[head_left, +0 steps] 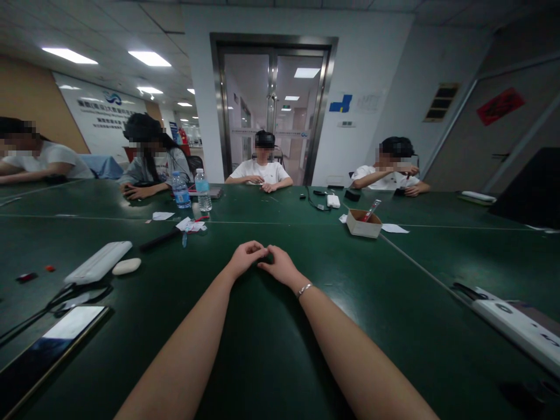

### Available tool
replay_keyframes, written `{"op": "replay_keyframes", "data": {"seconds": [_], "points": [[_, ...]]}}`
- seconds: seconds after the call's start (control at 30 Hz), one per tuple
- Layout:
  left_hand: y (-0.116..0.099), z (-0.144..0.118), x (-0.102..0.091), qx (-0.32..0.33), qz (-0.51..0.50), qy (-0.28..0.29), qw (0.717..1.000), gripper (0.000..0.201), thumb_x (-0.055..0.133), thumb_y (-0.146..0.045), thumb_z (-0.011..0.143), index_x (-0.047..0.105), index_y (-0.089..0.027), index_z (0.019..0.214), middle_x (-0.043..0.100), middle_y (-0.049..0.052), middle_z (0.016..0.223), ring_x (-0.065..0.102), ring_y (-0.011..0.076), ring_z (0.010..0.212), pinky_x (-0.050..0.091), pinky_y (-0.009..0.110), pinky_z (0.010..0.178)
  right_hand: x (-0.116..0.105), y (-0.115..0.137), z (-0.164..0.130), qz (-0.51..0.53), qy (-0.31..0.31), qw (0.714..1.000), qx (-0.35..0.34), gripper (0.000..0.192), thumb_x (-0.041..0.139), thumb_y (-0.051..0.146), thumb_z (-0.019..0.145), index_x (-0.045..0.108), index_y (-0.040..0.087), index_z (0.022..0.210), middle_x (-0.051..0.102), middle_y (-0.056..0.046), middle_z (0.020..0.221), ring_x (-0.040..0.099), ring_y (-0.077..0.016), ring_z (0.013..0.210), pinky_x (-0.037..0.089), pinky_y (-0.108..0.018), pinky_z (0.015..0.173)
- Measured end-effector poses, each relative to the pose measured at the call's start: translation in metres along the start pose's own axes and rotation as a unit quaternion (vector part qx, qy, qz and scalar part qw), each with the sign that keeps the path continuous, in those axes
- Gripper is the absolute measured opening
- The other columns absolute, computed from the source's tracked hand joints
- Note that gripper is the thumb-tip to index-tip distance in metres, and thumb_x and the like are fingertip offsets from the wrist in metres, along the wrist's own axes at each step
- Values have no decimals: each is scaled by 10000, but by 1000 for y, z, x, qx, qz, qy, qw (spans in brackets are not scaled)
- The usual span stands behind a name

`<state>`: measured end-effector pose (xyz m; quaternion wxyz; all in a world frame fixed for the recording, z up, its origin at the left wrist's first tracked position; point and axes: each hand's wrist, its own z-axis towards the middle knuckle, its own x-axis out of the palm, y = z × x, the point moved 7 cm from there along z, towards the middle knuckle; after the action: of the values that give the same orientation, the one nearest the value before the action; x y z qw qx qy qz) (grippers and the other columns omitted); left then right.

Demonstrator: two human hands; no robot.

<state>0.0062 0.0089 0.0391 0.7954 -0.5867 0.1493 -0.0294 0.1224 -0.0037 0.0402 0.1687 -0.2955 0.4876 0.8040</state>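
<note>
— Two hands meet in front of you: your left hand [245, 257] and your right hand [280, 265] rest on the table [271, 350] with fingertips touching. Both are loosely curled. If you pinch anything between them, it is too small to see, so I cannot tell whether they grip something.

— How far along does it look?

— By my reading, nothing is finished yet. No worked piece lies by your hands; the felt beneath them is bare. The small cardboard box [364, 224] with a red pen sticking out stands well ahead to your right, and paper scraps [189, 224] lie ahead to your left near two water bottles [191, 189].

— And room to move?

— Plenty near you. On your left sit a white case [98, 262], a pale oval eraser [126, 266] just beside it, and a phone [48, 350] at the table's near edge. A white power strip [516, 324] lies on your right edge. A seam runs across the table beyond your hands. Other people sit at the far side, their hands well apart from yours.
</note>
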Motion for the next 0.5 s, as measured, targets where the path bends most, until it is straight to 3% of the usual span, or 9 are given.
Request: {"op": "replay_keyframes", "data": {"seconds": [0.1, 0.27, 0.4, 0.5], "points": [[4, 0, 4, -14, 28, 37, 999, 325, 660, -447, 687, 623, -146, 805, 625, 34, 756, 553, 138, 681, 428, 252, 641, 1, 7, -2, -74, 11, 997, -9, 254, 744, 273, 677, 542, 169, 791, 505, -22, 845, 506, -163, 755, 426, -289, 691], [-3, -2, -2, -73, 168, 65, 981, 394, 596, -502, 711, 622, -142, 867, 622, 40, 767, 555, 157, 696, 409, 257, 616, -2, 11, -4, -82, 77, 994, -6, 297, 735, 266, 696, 592, 157, 931, 534, -48, 930, 530, -179, 846, 424, -287, 733], [-38, -24, -17, -95, 381, 103, 914, 313, 518, -476, 767, 616, -197, 870, 628, 34, 811, 557, 172, 712, 373, 261, 594, -18, 22, -1, -37, 171, 985, 6, 292, 689, 238, 746, 614, 163, 1019, 596, -46, 901, 567, -165, 786, 439, -266, 681], [-64, -56, -37, -113, 493, 130, 853, 251, 467, -421, 797, 603, -222, 866, 633, 42, 880, 570, 186, 756, 374, 272, 608, -58, 40, 5, -14, 148, 989, 13, 203, 616, 248, 809, 631, 162, 993, 619, -46, 887, 576, -143, 724, 445, -253, 645]]}}
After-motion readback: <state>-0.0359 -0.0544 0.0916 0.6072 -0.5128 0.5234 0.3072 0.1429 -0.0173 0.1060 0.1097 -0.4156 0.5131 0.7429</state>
